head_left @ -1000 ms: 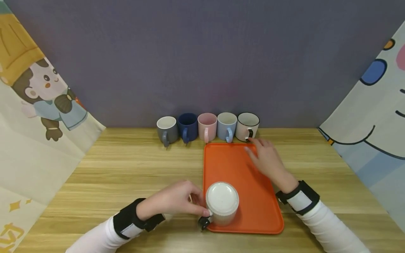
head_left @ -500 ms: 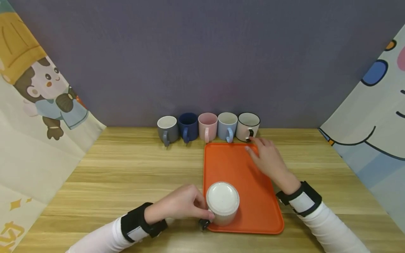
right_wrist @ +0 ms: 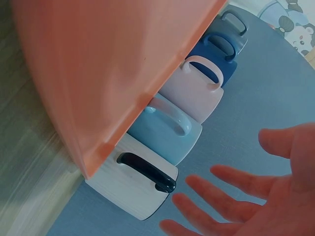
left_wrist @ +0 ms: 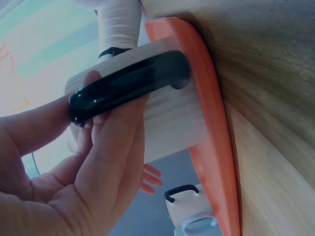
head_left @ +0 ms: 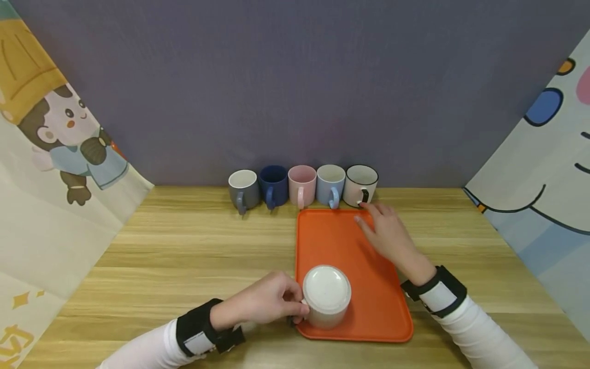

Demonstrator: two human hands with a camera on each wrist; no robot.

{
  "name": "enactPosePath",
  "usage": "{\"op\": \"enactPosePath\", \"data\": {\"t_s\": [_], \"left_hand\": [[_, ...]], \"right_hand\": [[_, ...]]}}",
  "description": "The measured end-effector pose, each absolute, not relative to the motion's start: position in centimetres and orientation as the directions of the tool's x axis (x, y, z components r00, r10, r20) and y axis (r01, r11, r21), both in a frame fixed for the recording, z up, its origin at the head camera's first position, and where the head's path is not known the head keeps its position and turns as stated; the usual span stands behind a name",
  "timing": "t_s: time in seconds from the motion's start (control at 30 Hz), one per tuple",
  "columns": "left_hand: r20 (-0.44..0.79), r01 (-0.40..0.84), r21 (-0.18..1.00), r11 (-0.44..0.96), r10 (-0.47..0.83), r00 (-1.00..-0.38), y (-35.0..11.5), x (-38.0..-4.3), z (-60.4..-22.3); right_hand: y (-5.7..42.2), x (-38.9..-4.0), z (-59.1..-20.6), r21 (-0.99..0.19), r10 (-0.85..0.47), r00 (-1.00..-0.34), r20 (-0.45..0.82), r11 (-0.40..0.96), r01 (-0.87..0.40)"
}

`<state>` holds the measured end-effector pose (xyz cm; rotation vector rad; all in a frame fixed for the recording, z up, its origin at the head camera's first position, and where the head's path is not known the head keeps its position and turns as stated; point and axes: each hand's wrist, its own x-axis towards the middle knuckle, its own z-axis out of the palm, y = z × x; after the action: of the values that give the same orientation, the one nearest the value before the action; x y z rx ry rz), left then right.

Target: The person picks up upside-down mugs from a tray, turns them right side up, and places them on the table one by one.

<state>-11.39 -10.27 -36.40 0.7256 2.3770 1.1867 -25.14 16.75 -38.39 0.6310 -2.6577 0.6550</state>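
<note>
An upside-down white mug (head_left: 327,292) stands at the near left corner of the orange tray (head_left: 378,312), its base facing up. My left hand (head_left: 267,303) pinches the mug's black handle (left_wrist: 133,86) between thumb and fingers, at the end away from the tray. Over the tray's far right part, my right hand (head_left: 392,237) is spread with relaxed fingers and holds nothing. Its fingertips are close to an upright white mug (head_left: 357,188) with a black rim and black handle; the right wrist view shows a gap between them.
Left of the black-rimmed mug, a light blue mug (head_left: 329,185), a pink mug (head_left: 301,185), a navy mug (head_left: 273,185) and a grey mug (head_left: 249,195) stand in a row along the grey-purple backdrop (head_left: 295,92). Printed cloths hang at both sides of the wooden table (head_left: 203,246).
My left hand has moved a little to the right at the handle. The upside-down mug has shifted slightly right, its handle turning further behind the hand. My right hand has hardly moved.
</note>
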Motion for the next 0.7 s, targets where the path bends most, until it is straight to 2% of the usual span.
{"op": "enactPosePath", "data": {"t_s": [0.23,0.7], "left_hand": [[-0.07,0.345,0.761,0.55,0.598,-0.799,-10.14,-11.25,-36.14],[-0.055,0.268,0.827,0.494,0.546,-0.836,-9.88,-11.56,-35.86]], "right_hand": [[16.89,-25.3,-38.39,-0.357,-0.341,-0.843,0.416,0.791,-0.496],[17.1,-25.32,-38.34,-0.363,-0.326,-0.857,0.399,0.802,-0.474]]}}
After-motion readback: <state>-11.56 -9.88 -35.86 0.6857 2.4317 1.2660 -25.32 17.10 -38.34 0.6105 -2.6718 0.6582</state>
